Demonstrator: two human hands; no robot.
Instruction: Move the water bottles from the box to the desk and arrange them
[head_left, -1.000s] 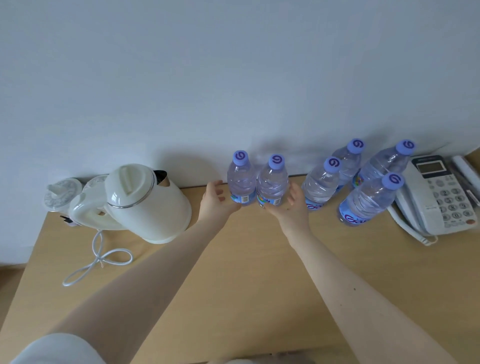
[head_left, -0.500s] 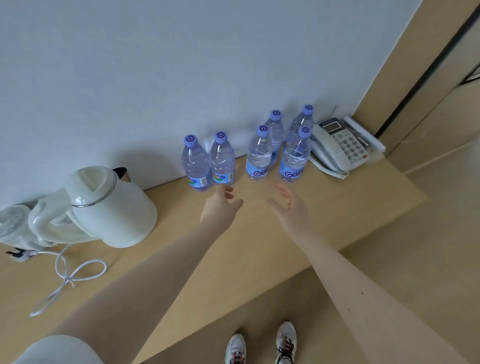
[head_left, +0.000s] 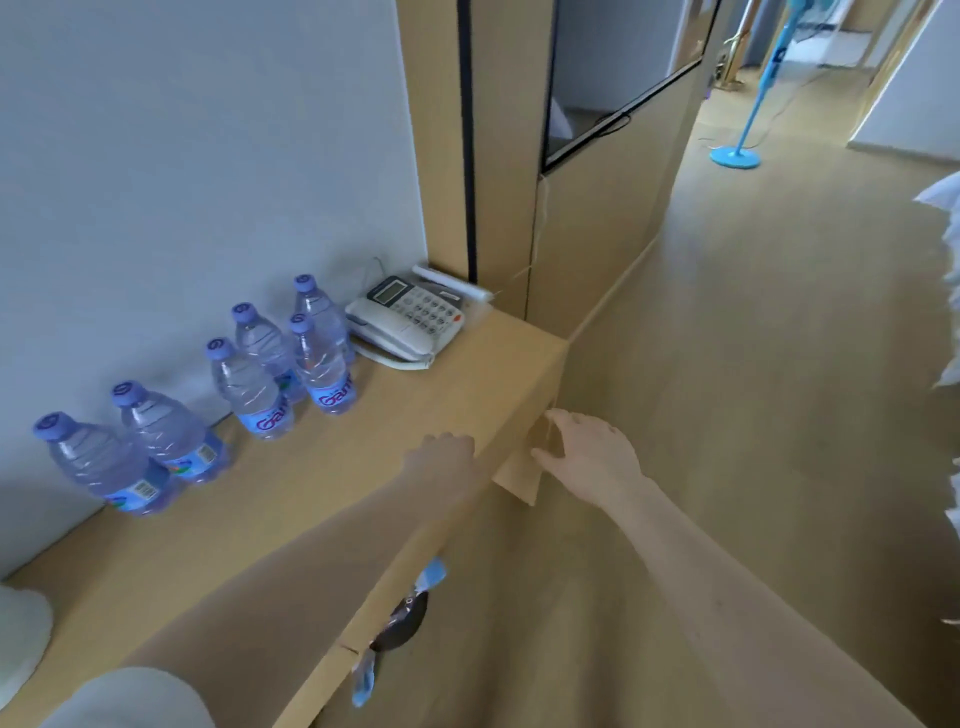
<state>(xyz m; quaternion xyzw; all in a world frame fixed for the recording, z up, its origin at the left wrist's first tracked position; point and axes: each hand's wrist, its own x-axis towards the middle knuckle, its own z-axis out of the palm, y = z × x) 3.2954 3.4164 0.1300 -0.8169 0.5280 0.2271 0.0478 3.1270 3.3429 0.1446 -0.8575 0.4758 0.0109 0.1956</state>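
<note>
- Right now the left hand (head_left: 441, 460) hangs over the front edge of the desk (head_left: 363, 483). Its fingers bend loosely and hold nothing.
- Just to its right, the right hand (head_left: 592, 452) is spread wide, thumb apart from the fingers. It is right at a brown cardboard flap (head_left: 517, 480) that pokes out under the desk edge. I cannot tell if it touches the flap.
- Six water bottles (head_left: 252, 395) stand on the desk, well to the left of both hands, back by the wall (head_left: 208, 156).
- Four of them bunch together nearer the hands, and two more stand side by side farther left.
- Beyond the hands, past the bunch, a white phone (head_left: 410, 322) sits at the desk's far end.
</note>
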